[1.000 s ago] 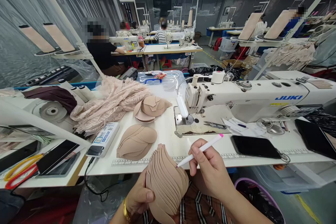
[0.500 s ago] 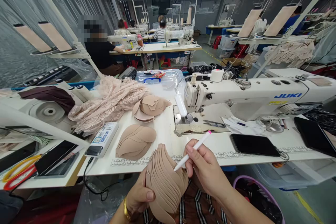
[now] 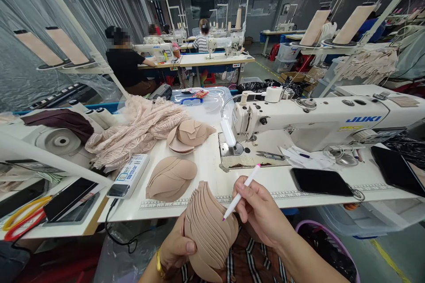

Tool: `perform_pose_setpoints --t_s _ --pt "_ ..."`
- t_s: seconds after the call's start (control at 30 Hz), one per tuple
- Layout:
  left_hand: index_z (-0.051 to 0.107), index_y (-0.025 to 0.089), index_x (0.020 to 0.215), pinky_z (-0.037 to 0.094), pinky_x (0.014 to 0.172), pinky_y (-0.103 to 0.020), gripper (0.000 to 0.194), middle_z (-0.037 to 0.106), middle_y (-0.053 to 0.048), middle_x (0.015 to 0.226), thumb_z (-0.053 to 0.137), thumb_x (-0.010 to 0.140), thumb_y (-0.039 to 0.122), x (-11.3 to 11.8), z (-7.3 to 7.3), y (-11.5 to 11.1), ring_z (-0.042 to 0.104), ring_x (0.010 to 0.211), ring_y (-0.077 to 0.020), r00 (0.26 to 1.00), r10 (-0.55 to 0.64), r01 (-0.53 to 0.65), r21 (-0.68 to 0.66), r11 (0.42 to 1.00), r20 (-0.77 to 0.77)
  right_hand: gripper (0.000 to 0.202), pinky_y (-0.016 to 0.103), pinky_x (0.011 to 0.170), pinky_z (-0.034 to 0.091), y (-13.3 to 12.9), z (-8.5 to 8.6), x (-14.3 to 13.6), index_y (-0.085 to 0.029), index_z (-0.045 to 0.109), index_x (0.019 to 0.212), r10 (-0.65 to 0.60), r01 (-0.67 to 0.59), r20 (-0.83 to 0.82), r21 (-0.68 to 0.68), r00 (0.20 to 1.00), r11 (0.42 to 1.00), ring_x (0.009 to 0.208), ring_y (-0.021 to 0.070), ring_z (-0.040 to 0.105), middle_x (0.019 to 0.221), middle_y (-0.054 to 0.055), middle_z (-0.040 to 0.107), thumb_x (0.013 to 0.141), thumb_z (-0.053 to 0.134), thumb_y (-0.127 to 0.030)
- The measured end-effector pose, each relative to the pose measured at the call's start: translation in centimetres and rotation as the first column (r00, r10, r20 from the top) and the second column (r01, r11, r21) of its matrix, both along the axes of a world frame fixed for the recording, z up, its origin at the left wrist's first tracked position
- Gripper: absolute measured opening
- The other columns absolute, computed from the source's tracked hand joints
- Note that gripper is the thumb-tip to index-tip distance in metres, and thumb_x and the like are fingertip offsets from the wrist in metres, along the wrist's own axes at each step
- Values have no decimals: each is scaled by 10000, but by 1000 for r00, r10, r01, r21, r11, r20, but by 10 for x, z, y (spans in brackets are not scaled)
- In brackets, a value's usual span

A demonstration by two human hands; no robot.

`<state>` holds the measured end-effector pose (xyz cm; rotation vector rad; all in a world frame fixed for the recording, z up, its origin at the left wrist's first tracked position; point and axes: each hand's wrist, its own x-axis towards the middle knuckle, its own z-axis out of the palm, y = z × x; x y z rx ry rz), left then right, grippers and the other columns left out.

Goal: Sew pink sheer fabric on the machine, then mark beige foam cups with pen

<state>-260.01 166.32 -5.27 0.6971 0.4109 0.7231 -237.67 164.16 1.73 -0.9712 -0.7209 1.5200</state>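
My left hand (image 3: pixel 179 241) is closed on a fanned stack of beige fabric cup pieces (image 3: pixel 209 230), thumb on top, held above my lap at the table's front edge. Between the thumb and fingers of my right hand (image 3: pixel 254 201) is a white marker pen (image 3: pixel 241 194) with a pink end. Its dark tip points down at the layered edges of the stack; whether it touches cannot be made out. Just beyond lies a second beige pile of cup pieces (image 3: pixel 171 179), and a further pile (image 3: pixel 191 135) sits behind it.
A white sewing machine (image 3: pixel 315 115) stands at the right, with thread snips (image 3: pixel 270 155) on its bed. Phones (image 3: pixel 322 182), a white box-shaped device (image 3: pixel 129 174), lace fabric (image 3: pixel 139 126) and orange-handled scissors (image 3: pixel 26 216) lie around. A ruler strip (image 3: pixel 282 195) runs along the front edge.
The pen tip has shifted slightly down and right along the stack's edges, and my right hand has moved a little with it. My left hand and the stack stay nearly still.
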Motion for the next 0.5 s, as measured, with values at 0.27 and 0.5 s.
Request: perform_pose_setpoints --t_s 0.27,0.5 --pt "346 179 1623 594 917 -465 1209 713 -212 1318 955 600 388 -11 -5 0 716 1132 -421 998 -13 12 -15 1000 -59 433 314 690 410 -12 -4 7 -235 562 866 -39 17 215 103 976 995 590 174 535 529 -31 610 1010 614 -640" --pt "385 172 1601 603 877 -440 1135 729 -201 1290 937 627 356 -3 2 -1 734 1085 -397 1000 -21 21 -29 999 -11 424 294 626 382 -12 -3 4 -233 560 858 -32 18 136 103 990 995 529 155 492 498 -44 596 1016 616 -622"
